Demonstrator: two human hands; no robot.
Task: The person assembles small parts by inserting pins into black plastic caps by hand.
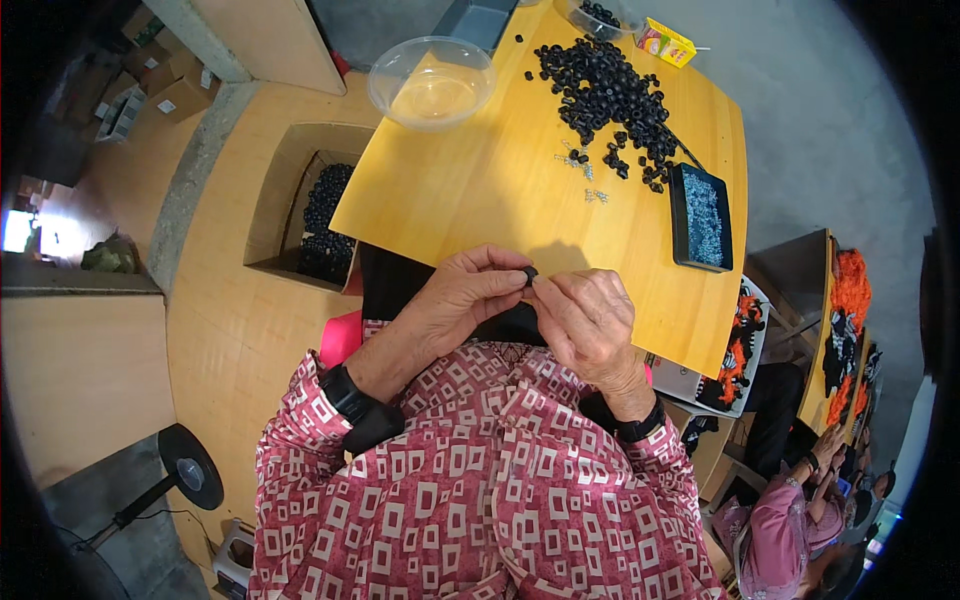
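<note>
**Tiny black part pinched right at the middle of the frame**

So the small black piece (530,273) is just above the centre of the frame, by the near edge of the yellow wooden counter (430,200). The left hand (465,293) has it pinched between thumb and forefinger. The right hand (588,318) comes in from the other side with its fingers bent and drawn together, tips right up at the piece. Can't tell whether those tips grip the piece itself or something tiny, because the fingers hide it.

Upper middle of the frame there's a big loose pile of black parts (610,95) spread over the counter. Just below it sit a few small silvery bits (595,196), and right of those a black tray (682,225) full of little pale-blue pieces (704,215). A clear plastic bowl (435,95) stands near the counter's far left corner. Another clear bowl (572,14) with black parts in it gets cut off by the top edge, with a yellow packet (665,43) just right of it.

Left of the counter, lower down, an open cardboard box (275,215) holds loads more dark parts (328,215). Bottom left there's a black round fan-like thing (190,468) on a stand. Lower right, another person in a pink top (780,530) sits near some orange and black stuff (850,290).
</note>
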